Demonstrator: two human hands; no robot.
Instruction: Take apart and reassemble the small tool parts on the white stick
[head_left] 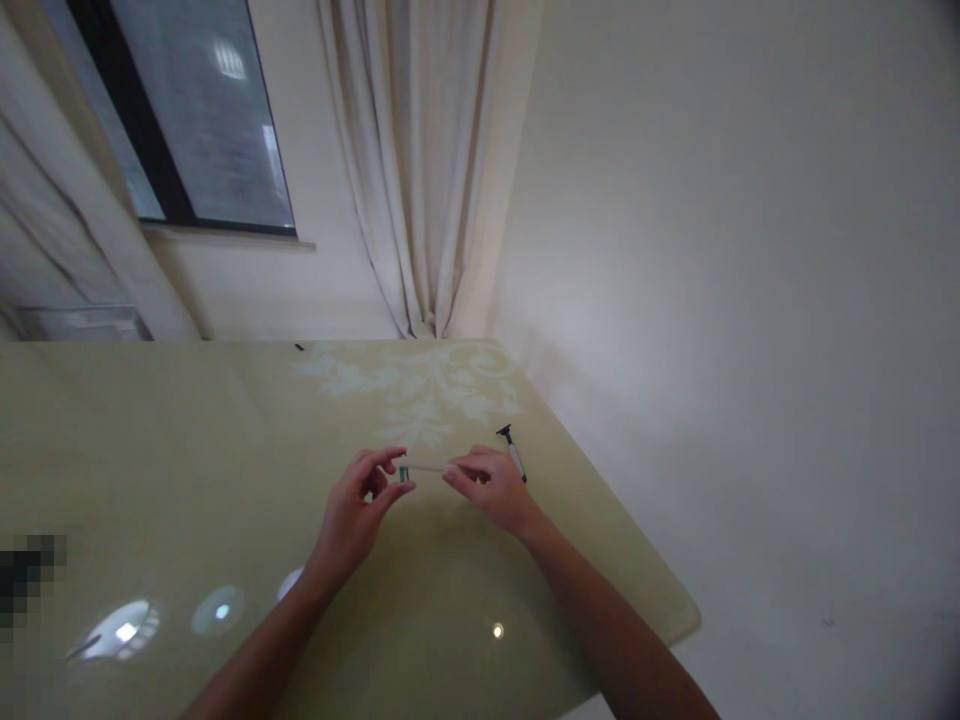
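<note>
Between both hands, above the table, is what looks like a razor, with a small teal-and-dark head [403, 473] and a thin pale handle [427, 467]. My left hand [361, 500] pinches the head between thumb and fingers at its two ends. The handle lies in the closed fingers of my right hand [491, 485], which hide its far end. Whether head and handle are joined is too small to tell. Just beyond my right hand, a second razor [514, 455], black and grey, rests on the table.
The glossy pale green table [225, 450] has a white floral pattern and a rounded right corner. A small dark piece [299, 347] lies at its far edge. A white wall [712, 300] runs along the right; a curtain [420, 150] and window [202, 110] are behind.
</note>
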